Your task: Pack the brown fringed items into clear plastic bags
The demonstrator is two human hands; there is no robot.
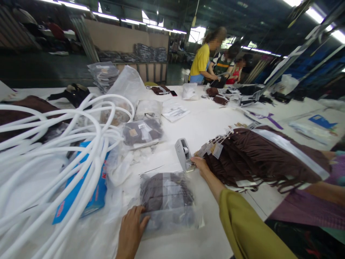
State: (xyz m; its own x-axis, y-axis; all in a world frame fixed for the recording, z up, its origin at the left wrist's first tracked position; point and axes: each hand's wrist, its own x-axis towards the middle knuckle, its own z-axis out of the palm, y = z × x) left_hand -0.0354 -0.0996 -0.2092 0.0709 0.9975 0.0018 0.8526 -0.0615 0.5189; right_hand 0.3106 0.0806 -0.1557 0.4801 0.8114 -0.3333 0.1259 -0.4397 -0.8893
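My left hand (132, 228) rests against the left edge of a clear plastic bag (172, 217), fingers lying on it and thumb apart. Inside that bag is a folded dark brown garment (152, 190) with a pale strip across its middle. My right hand (201, 165) reaches just beyond the bag, closed in a pinch at the near end of a grey tape dispenser (181, 153). Whether a piece of tape is between those fingers is too small to see. Right of this hand lies a stack of dark brown garments (250, 158) with hanging tags and a pale band.
Loops of white tubing (94, 144) spread over the left side, partly across a blue box (99, 194). Behind the bag lies another packed garment (142, 131). A person's arm (323, 192) is beside the stack at right. A person in yellow (201, 61) works with others farther back.
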